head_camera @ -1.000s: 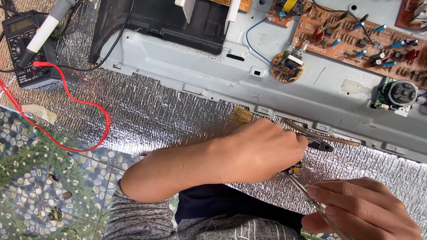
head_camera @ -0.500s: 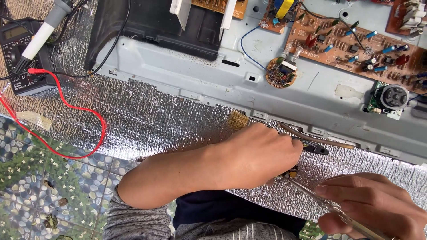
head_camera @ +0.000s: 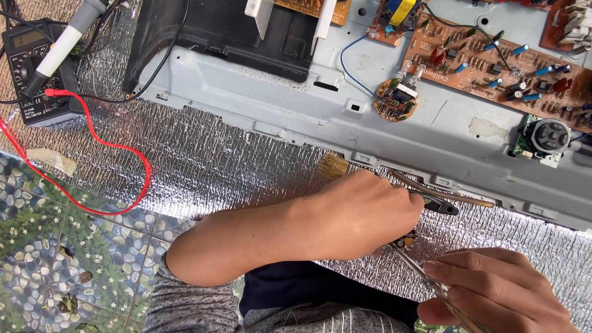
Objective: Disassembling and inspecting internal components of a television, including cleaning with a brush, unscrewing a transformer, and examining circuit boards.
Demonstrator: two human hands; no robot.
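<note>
Head view. We recorded the left hand point(head_camera: 364, 216) lying knuckles-up on the silver foil mat point(head_camera: 203, 160), near the mat's front edge, fingers curled down over a small part point(head_camera: 404, 239) of which only a dark and yellow corner showed; we could not tell whether the hand gripped it or merely pressed on it. The right hand point(head_camera: 499, 287), at the mat's front right corner, pinched a slim metal tool point(head_camera: 419, 271), likely tweezers, its tip reaching under the left hand to that small part. Just behind the left hand lay a paintbrush point(head_camera: 336, 165) with pale bristles, beside it a thin brown stick point(head_camera: 444, 192) and a black-handled tool point(head_camera: 441, 205), all along the front rim of the grey chassis point(head_camera: 394, 139). On the chassis we noted a long brown circuit board point(head_camera: 487, 65), a small round board point(head_camera: 395, 102) and a black knob unit point(head_camera: 547, 137). At the mat's far left corner sat a black multimeter point(head_camera: 31, 68) with a white probe point(head_camera: 65, 44) across it; its red lead point(head_camera: 132, 154) looped over the mat's left edge onto the pebble-patterned floor point(head_camera: 55, 259).
</note>
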